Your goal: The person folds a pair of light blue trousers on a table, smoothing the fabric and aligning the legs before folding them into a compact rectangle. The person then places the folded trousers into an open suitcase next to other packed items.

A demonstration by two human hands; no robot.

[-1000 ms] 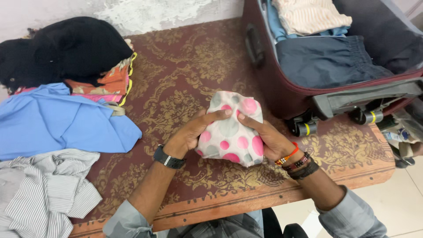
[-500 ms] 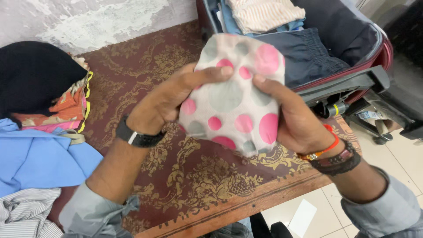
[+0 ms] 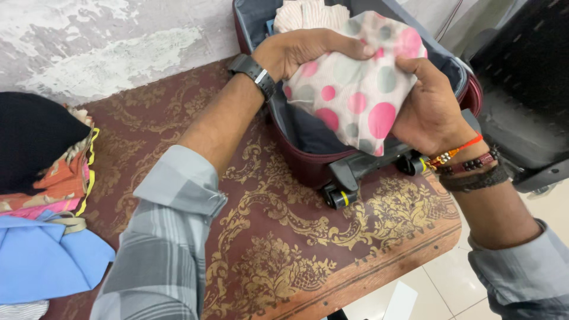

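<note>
Both my hands hold a folded white cloth with pink and grey dots [image 3: 355,95] over the open maroon suitcase [image 3: 308,163]. My left hand [image 3: 305,50], with a black watch on its wrist, grips the cloth's far left edge. My right hand [image 3: 432,109], with red and dark bead bracelets on its wrist, grips its right side. Inside the suitcase I see a striped cream garment [image 3: 302,13] and dark clothing [image 3: 308,133] beneath the cloth.
The suitcase lies on a maroon table with gold floral patterns [image 3: 284,237]. At the left sit a black garment [image 3: 35,136], orange and pink folded clothes [image 3: 59,184] and a blue shirt [image 3: 41,261]. A black chair [image 3: 521,106] stands at the right over a tiled floor [image 3: 450,278].
My hands have lifted the dotted cloth off the table and carried it away from me, over the open suitcase. The view has shifted toward the suitcase.
</note>
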